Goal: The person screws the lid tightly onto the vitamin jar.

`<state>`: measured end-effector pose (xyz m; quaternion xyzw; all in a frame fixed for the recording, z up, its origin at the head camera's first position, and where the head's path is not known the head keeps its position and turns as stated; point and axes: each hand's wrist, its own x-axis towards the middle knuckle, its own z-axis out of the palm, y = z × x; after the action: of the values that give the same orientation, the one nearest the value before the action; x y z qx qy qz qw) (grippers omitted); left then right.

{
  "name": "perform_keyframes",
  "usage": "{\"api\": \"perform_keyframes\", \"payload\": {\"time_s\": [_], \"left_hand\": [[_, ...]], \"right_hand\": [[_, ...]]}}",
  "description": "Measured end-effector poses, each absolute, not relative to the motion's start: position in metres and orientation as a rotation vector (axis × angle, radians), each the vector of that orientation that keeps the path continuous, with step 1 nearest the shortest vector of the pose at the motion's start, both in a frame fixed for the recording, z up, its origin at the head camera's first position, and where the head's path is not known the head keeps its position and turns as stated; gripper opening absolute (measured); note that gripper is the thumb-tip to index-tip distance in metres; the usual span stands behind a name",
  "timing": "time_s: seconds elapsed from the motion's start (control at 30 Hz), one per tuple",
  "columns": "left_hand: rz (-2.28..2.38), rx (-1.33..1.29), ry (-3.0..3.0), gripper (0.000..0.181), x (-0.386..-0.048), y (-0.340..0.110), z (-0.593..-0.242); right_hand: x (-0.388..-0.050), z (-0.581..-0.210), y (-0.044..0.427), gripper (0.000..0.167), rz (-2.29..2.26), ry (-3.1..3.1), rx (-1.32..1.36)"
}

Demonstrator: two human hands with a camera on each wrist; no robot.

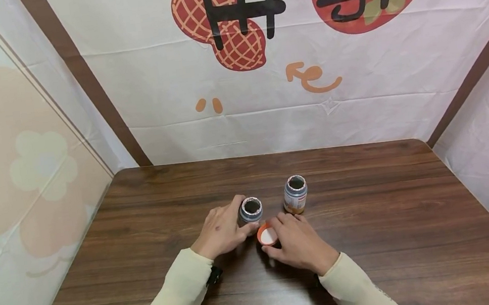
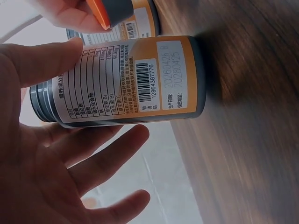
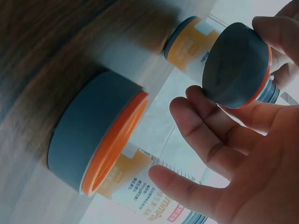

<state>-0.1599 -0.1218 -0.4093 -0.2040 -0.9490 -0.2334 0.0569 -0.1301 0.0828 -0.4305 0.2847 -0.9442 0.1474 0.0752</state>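
My left hand point(image 1: 223, 229) grips an uncapped vitamin bottle point(image 1: 251, 211) near its neck, thumb on one side. In the left wrist view this bottle point(image 2: 135, 79) has a grey body and an orange and white label with a barcode; the other fingers spread away from it. My right hand point(image 1: 294, 240) pinches a lid point(image 1: 267, 235), white inside with an orange rim, just beside that bottle. The right wrist view shows the held lid's point(image 3: 236, 65) dark grey top between thumb and fingers. A second lid point(image 3: 88, 135), grey with an orange rim, rests on the table near this hand.
Another open bottle point(image 1: 295, 196) stands upright just beyond my right hand. The brown wooden table point(image 1: 394, 215) extends to both sides, and a printed white cloth point(image 1: 149, 83) hangs behind its far edge.
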Motion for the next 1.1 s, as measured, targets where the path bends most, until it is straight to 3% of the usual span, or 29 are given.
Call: {"api": "perform_keyframes", "payload": {"time_s": [0.6, 1.1], "left_hand": [[-0.82, -0.675, -2.88, 0.053, -0.147, -0.126, -0.406], [-1.071, -0.901, -2.763, 0.054, -0.151, -0.128, -0.417]], "right_hand": [[-0.127, -0.428, 0.092, 0.037, 0.505, -2.792, 0.794], [-0.127, -0.426, 0.099, 0.042, 0.536, -2.767, 0.766]]}}
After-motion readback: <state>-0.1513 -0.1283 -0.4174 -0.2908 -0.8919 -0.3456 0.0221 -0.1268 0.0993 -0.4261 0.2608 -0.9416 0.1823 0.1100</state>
